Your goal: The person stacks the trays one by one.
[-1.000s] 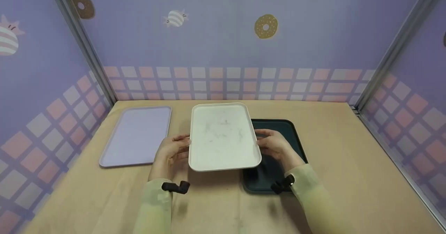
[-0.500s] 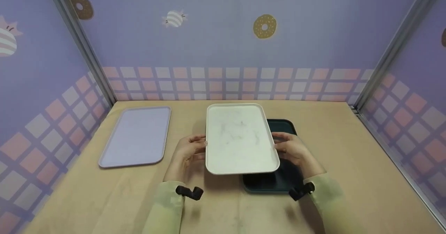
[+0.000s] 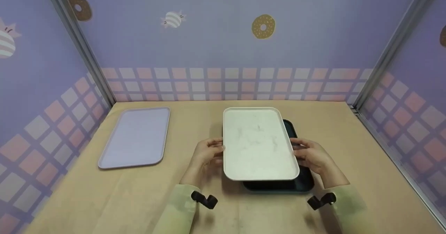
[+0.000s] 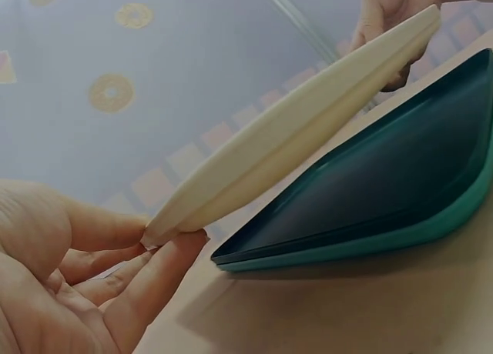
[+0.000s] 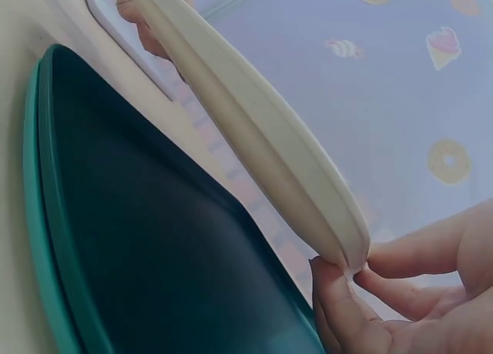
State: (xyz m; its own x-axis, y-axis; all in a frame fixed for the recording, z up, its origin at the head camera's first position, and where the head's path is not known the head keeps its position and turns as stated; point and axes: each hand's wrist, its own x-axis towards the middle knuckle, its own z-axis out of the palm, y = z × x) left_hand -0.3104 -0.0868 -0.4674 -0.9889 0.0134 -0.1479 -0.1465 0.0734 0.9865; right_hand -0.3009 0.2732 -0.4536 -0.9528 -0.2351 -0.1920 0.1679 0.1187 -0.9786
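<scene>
Two hands hold the white tray (image 3: 259,143) in the head view: the left hand (image 3: 205,153) and the right hand (image 3: 314,156) each pinch one long side. From here it covers most of the green tray (image 3: 296,184), sitting a little to that tray's left. The purple tray (image 3: 137,138) lies well to the left of the green tray, on the worktop (image 3: 108,199). The step in hand seems to be lining the white tray up over the green tray; the next move probably calls for a small shift rightward, then an even lowering. Fingers under the white tray are hidden, and its height is hard to judge.

The left wrist view shows a gap: the white tray is apart from the green tray and above it. The green tray runs out of frame on one side.

In the right wrist view, the right hand pinches the edge beyond the green tray, which is cut off at the bottom. Its doubled rim leaves unclear whether it is one tray or two stacked.
</scene>
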